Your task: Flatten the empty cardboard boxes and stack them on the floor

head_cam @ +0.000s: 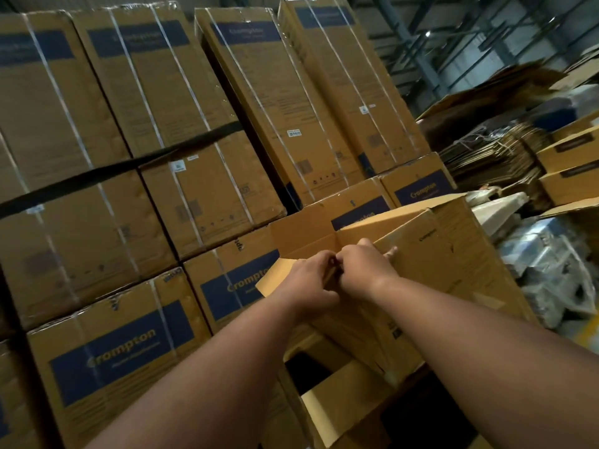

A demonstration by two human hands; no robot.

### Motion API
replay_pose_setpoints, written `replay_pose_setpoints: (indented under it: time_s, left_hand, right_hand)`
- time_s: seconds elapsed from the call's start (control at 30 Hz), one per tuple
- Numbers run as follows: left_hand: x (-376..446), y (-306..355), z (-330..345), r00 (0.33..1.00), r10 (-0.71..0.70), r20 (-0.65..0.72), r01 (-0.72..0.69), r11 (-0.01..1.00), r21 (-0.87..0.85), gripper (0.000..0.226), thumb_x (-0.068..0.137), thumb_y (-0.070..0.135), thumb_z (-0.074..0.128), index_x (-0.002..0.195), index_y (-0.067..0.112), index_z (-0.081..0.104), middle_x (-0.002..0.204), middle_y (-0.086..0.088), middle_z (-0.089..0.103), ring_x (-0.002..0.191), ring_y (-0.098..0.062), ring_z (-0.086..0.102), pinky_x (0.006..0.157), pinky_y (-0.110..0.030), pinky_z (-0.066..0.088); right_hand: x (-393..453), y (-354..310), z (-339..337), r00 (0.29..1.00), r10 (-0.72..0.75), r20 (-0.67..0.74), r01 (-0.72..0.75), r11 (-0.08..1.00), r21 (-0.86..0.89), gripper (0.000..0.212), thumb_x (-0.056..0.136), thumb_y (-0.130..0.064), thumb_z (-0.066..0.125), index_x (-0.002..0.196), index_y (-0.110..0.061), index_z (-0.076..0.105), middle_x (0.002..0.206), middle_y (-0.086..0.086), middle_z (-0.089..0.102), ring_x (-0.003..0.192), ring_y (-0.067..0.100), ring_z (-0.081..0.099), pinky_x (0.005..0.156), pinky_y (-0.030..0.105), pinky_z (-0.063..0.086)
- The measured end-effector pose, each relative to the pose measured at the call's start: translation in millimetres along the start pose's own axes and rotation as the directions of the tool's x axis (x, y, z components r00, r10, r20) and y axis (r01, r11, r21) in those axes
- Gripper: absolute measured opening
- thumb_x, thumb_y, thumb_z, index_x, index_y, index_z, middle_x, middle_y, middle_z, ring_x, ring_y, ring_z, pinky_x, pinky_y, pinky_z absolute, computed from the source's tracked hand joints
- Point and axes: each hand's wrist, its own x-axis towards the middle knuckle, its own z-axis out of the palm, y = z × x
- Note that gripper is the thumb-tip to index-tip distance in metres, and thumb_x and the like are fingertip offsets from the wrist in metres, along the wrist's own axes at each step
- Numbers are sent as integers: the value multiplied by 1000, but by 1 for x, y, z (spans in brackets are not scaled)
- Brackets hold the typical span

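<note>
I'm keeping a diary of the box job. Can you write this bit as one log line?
step: flattening | left hand: grips flap | right hand: grips flap | box: open, not yet flat | behind: strapped boxes

A single head-worn wide-angle view looks forward and slightly down along both outstretched forearms, tilted so verticals lean. It sits close to the open cardboard box (421,254) at centre right. Stacked cartons (129,157) fill the left and upper frame.
</note>
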Motion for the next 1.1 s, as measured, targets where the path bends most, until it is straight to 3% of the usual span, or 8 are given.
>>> replay_pose_setpoints:
  time_s: [0.13, 0.33, 0.47, 0.6, 0.7, 0.87, 1.0, 1.1]
  left_hand:
    - [-15, 0, -18, 993, 73, -94, -64, 994, 93, 63, 95, 40, 76, 153, 37, 50, 149, 10, 55, 142, -15, 43, 121, -42, 41]
    - [-54, 1, -80, 995, 6, 100, 30, 936, -350, 77, 90, 82, 63, 158, 52, 43, 160, 12, 49, 142, -21, 50, 120, -55, 44]
    - [-96, -19, -142, 994, -74, 82, 101, 908, -406, 52, 94, 67, 58, 146, 65, 53, 156, 4, 53, 135, -24, 55, 116, -55, 49]
    - [-159, -46, -199, 993, -104, -55, 80, 941, -330, 69, 91, 71, 60, 156, 54, 47, 166, 11, 45, 149, -20, 45, 124, -56, 40]
    - [-211, -64, -234, 975, -76, -211, 51, 991, -123, 87, 86, 88, 51, 161, 46, 41, 166, 18, 38, 150, -14, 37, 126, -53, 36]
    - [-278, -86, -271, 874, -66, -482, 146, 981, 129, 74, 78, 102, 49, 123, 43, 51, 127, 20, 51, 113, -6, 49, 101, -35, 52]
    - [-307, -102, -279, 749, 19, -662, 280, 897, 342, 80, 74, 110, 35, 99, 35, 47, 97, 15, 53, 84, -8, 51, 84, -34, 53]
    - [-320, -112, -276, 712, 86, -697, 342, 824, 451, 79, 83, 105, 32, 100, 30, 49, 93, 11, 54, 80, -11, 54, 85, -38, 55]
  right_hand:
    - [-8, -5, -24, 992, -101, -73, 104, 994, 32, 28, 103, -17, 56, 88, -39, 67, 106, -20, 57, 136, 19, 46, 120, 88, 1]
    - [-34, -51, -82, 966, -234, -110, 243, 967, 73, 32, 106, -17, 60, 122, -40, 74, 122, -21, 62, 134, 8, 50, 129, 75, 13]
    - [-52, -98, -116, 913, -391, -116, 396, 918, 19, 32, 103, -14, 65, 119, -42, 72, 110, -32, 54, 122, -3, 47, 128, 65, 25]
    - [-73, -151, -148, 805, -557, -206, 574, 818, 33, 46, 98, -5, 68, 98, -51, 61, 107, -32, 56, 116, -4, 52, 120, 50, 44]
    - [-97, -191, -172, 707, -659, -257, 689, 724, 38, 44, 97, 0, 68, 93, -44, 64, 104, -27, 60, 111, -3, 56, 96, 27, 49]
    - [-130, -240, -183, 535, -764, -361, 815, 579, -18, 25, 93, -1, 80, 95, -26, 77, 102, -19, 65, 100, 7, 62, 82, 26, 54]
    - [-141, -266, -178, 494, -788, -367, 847, 531, 1, 20, 92, -8, 84, 105, -22, 78, 106, -15, 66, 100, 7, 63, 79, 26, 56]
    - [-145, -274, -181, 507, -832, -224, 851, 525, -21, 20, 96, -21, 81, 112, -33, 75, 112, -21, 63, 107, 1, 62, 86, 21, 57]
